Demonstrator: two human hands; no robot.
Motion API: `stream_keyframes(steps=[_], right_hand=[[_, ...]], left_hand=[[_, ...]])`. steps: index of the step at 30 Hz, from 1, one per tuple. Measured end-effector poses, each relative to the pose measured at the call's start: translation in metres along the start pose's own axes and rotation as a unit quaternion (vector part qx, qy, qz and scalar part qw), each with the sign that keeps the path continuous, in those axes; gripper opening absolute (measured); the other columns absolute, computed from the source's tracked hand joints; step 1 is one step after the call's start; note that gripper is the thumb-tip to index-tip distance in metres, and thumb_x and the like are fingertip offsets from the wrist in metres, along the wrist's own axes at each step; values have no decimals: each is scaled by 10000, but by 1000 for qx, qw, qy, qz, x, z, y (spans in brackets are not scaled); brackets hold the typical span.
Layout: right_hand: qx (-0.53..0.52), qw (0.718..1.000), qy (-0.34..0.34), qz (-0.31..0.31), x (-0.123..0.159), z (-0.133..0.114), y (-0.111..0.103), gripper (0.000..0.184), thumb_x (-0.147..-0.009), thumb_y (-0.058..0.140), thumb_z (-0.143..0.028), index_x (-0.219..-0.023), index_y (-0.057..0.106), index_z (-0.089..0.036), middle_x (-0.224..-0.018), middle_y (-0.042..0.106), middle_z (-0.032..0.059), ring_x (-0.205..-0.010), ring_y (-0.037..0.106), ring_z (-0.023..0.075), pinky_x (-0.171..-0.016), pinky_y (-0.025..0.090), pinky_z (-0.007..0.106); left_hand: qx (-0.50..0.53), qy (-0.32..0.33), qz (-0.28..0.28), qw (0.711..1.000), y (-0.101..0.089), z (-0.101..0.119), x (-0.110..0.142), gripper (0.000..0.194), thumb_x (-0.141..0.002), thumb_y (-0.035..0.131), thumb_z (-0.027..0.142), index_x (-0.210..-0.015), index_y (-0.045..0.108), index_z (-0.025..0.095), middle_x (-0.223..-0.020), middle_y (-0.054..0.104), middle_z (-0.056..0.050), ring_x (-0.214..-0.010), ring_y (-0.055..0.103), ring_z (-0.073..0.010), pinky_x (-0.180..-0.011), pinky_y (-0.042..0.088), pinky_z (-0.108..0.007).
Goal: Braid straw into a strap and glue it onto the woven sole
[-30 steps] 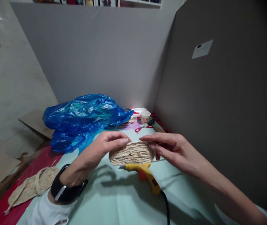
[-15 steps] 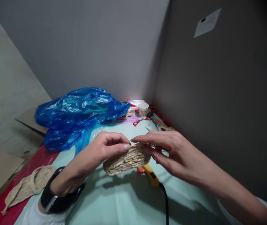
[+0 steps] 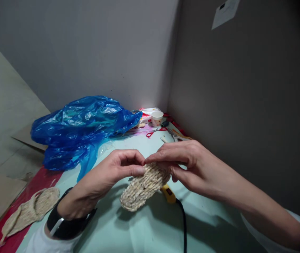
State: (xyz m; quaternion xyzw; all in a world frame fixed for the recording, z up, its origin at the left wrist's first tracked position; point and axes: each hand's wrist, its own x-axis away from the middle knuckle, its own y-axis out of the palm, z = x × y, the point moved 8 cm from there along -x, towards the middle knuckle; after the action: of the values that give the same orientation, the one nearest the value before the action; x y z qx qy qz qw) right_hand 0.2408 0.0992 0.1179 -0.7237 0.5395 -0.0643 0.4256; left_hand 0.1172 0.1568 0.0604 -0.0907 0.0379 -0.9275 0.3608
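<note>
Both my hands hold a woven straw sole above the pale green table top. My left hand, with a black watch on its wrist, pinches the sole's upper edge between thumb and fingers. My right hand grips the same end from the right, fingers curled over it. The sole tilts, its free end pointing down toward me. A yellow glue gun with a black cord lies on the table just beneath the sole, partly hidden by it.
A crumpled blue plastic bag lies at the back left. A second straw sandal rests at the left on the red table edge. Red scissors, a paper cup and small items fill the far corner. Grey partition walls stand behind and right.
The sole has turned from lying level to tilting with its near end down. Both hands came closer together at its top edge. The camera has tipped downward.
</note>
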Motion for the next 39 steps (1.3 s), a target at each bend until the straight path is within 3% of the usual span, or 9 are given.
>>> stream_keyframes(steps=[3, 6, 9, 14, 17, 21, 26, 33, 39], right_hand=[[-1, 1000, 15, 0, 0, -2, -1, 398, -790, 494, -26, -1036, 752, -202, -832, 703, -7, -715, 600, 114, -718, 432, 247], [2, 1000, 11, -9, -1, -7, 2, 437, -759, 474, 5, -1011, 755, -216, -832, 708, -21, -699, 606, 102, -685, 433, 223], [29, 1000, 5, -4, 0, -8, 0, 445, -766, 474, 0, -1034, 752, -221, -827, 708, -12, -709, 614, 115, -678, 443, 224], [39, 997, 12, 71, 5, -3, -17, 381, -798, 484, -25, -1017, 754, -179, -851, 706, 7, -658, 607, 101, -596, 447, 199], [3, 993, 38, 115, 10, 2, -20, 334, -820, 501, -53, -1029, 744, -146, -871, 702, 32, -598, 592, 95, -531, 443, 194], [-29, 986, 54, 152, 19, 4, -14, 256, -899, 534, -114, -1056, 727, -175, -905, 695, 23, -681, 620, 107, -590, 468, 203], [1, 992, 33, 124, 23, -2, -8, 177, -942, 570, -178, -1074, 687, -197, -955, 693, -7, -830, 633, 114, -741, 471, 216], [-13, 993, 10, 118, 19, -1, -10, 128, -960, 576, -193, -1034, 680, -201, -942, 703, -25, -817, 639, 100, -737, 464, 197], [-36, 992, 34, 115, 20, 5, -12, 202, -965, 526, -179, -1022, 719, -196, -962, 723, -3, -838, 658, 117, -746, 472, 211]], left_hand=[[25, -15, -11, 1000, 6, -2, 1, 88, -812, 696, 223, -889, 668, 191, -851, 616, 15, -834, 537, -132, -773, 388, -249], [54, -15, -2, 998, 9, 1, 4, 359, -832, 689, 260, -1181, 605, 268, -964, 647, -2, -981, 574, -174, -817, 414, -275], [67, 12, 31, 997, 3, 9, 5, 424, -905, 596, 367, -1311, 526, 269, -1067, 660, -42, -1067, 591, -210, -874, 442, -318], [-21, 107, 167, 980, -20, 23, 13, 418, -888, 617, 360, -1268, 521, 215, -1095, 662, -60, -1026, 606, -195, -903, 447, -310], [-57, 102, 154, 981, -10, 23, 13, 459, -858, 650, 367, -1278, 504, 250, -1049, 651, -35, -1013, 603, -194, -869, 464, -301], [-103, 105, 134, 980, 4, 26, 14, 478, -808, 694, 256, -1252, 521, 287, -929, 587, 17, -865, 585, -149, -747, 476, -249], [-25, 87, 83, 992, 9, 25, 15, 397, -837, 649, 218, -1198, 498, 286, -820, 549, 50, -644, 519, -91, -549, 435, -188], [-47, 110, 96, 988, 6, 31, 20, 272, -848, 666, 256, -1100, 564, 265, -845, 640, 32, -740, 573, -103, -613, 451, -171], [-90, 104, 112, 984, 7, 32, 18, 243, -842, 672, 274, -1082, 708, 270, -1044, 730, 0, -889, 660, -157, -737, 499, -217]])
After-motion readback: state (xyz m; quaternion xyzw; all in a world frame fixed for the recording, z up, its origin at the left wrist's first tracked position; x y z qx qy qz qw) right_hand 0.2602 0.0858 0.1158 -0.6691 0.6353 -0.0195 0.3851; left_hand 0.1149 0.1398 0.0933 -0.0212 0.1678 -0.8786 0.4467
